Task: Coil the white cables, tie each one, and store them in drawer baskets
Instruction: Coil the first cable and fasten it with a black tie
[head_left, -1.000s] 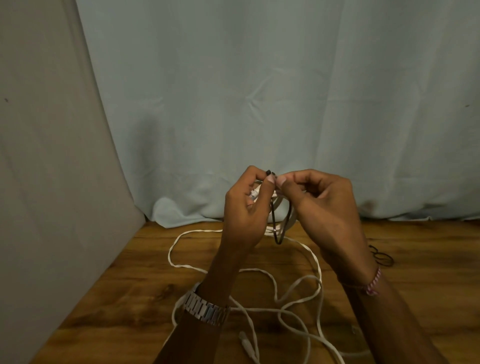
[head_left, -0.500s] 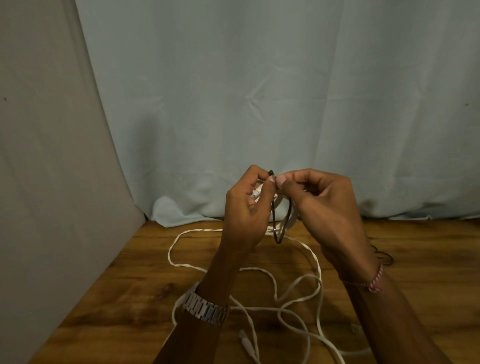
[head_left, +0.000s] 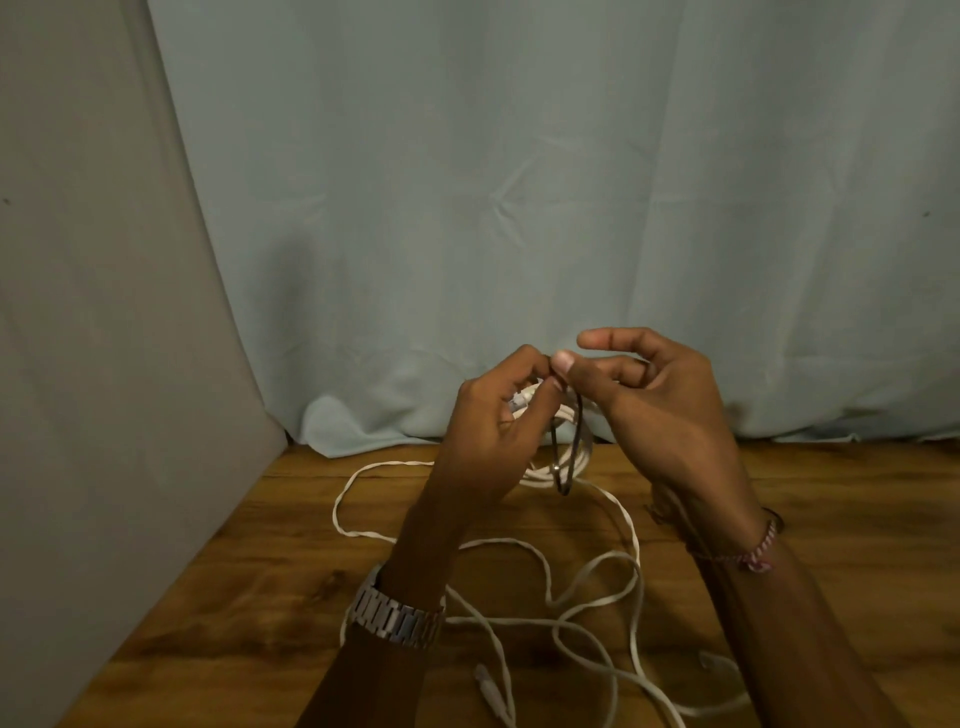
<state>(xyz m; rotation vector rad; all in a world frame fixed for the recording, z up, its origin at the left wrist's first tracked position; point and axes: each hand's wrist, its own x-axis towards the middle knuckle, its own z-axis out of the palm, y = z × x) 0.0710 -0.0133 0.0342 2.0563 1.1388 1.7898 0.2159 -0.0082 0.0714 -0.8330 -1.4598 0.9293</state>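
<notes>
1. My left hand (head_left: 493, 431) grips the coiled white cable (head_left: 558, 457), raised above the wooden table (head_left: 311, 545), fingers curled round it

2. The black elastic band (head_left: 566, 457) hangs as a narrow loop over the coil, long axis near upright, between both hands, its top at my fingertips

3. My right hand (head_left: 660, 410) sits just right of the band, thumb touching its top, other fingers spread; whether it pinches, I cannot tell

4. A loose white cable (head_left: 597, 571) sprawls on the table below
</notes>
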